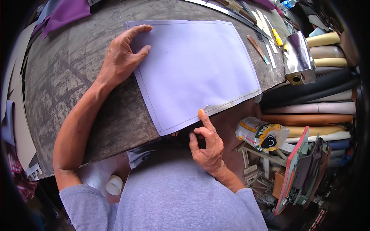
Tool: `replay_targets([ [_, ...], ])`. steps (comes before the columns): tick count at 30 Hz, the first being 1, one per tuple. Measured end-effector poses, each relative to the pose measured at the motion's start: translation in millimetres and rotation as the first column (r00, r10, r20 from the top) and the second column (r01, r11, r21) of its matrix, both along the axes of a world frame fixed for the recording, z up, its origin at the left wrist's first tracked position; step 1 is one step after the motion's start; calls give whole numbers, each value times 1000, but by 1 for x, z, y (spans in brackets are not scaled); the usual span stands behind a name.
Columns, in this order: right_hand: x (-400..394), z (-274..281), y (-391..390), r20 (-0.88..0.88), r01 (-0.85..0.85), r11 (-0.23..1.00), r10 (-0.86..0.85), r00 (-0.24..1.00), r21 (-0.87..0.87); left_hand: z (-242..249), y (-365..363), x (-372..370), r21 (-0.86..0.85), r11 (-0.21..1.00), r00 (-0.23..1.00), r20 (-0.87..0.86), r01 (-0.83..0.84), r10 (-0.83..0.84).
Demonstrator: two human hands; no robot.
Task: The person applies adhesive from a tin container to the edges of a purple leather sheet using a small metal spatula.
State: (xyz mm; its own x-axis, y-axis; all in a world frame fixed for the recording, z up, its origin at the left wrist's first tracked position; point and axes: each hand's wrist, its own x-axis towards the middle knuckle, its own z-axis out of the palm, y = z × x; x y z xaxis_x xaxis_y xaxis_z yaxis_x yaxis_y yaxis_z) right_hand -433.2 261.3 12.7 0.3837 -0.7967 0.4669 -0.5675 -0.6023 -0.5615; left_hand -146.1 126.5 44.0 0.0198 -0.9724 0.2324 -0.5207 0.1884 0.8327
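A pale lavender sheet (196, 63), like fabric or leatherette, lies flat on the dark worktable, with thin lines drawn just inside its edges. My left hand (122, 57) rests at the sheet's left edge near the far corner, thumb and index finger apart over it, the other fingers partly hidden. At the near edge, the outstretched index fingertip of my right hand (209, 146) touches the marked margin; its other fingers curl loosely below, holding nothing I can see. A wet-looking, greyish smear (239, 100) runs along that margin from the fingertip to the right corner.
The worn worktable (65, 77) carries a yellow-handled tool (276, 37), a wooden-handled tool (257, 48), metal rulers (227, 13) and a shiny metal can (298, 57) at its right edge. Rolled materials (312, 119) are stacked to the right. Purple material (67, 17) lies far left.
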Motion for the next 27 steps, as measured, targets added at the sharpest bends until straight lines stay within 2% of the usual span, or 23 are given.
replay_targets([
  [3,12,4,7,-168,-93,992,77,983,-89,-6,-2,2,-36,999,1000,24,1,0],
  [4,16,-3,8,-140,-122,982,102,985,-145,-7,-2,3,-54,999,999,38,3,-1],
  [7,23,-4,9,-173,-222,959,192,966,-178,-2,0,1,43,999,1000,4,-3,3],
  [8,23,0,9,-166,-247,961,225,960,-126,-2,0,1,20,1000,1000,10,3,-3],
  [13,20,6,7,-153,-206,969,185,971,-134,-5,-2,3,-51,999,992,123,2,4],
  [16,27,9,9,-196,-177,972,145,970,-156,-7,-3,4,-44,999,993,115,1,4],
  [20,36,1,14,-273,-278,936,215,938,-218,-7,-3,4,-89,996,994,110,6,4],
  [23,33,6,10,-295,-324,921,255,921,-214,-4,-2,3,-13,1000,999,52,-1,1],
  [24,30,11,7,-265,-375,911,324,908,-171,-4,-2,3,-33,999,998,65,-1,4],
  [27,20,14,3,-150,-327,927,302,941,-184,-7,-2,4,-86,996,996,92,0,8],
])
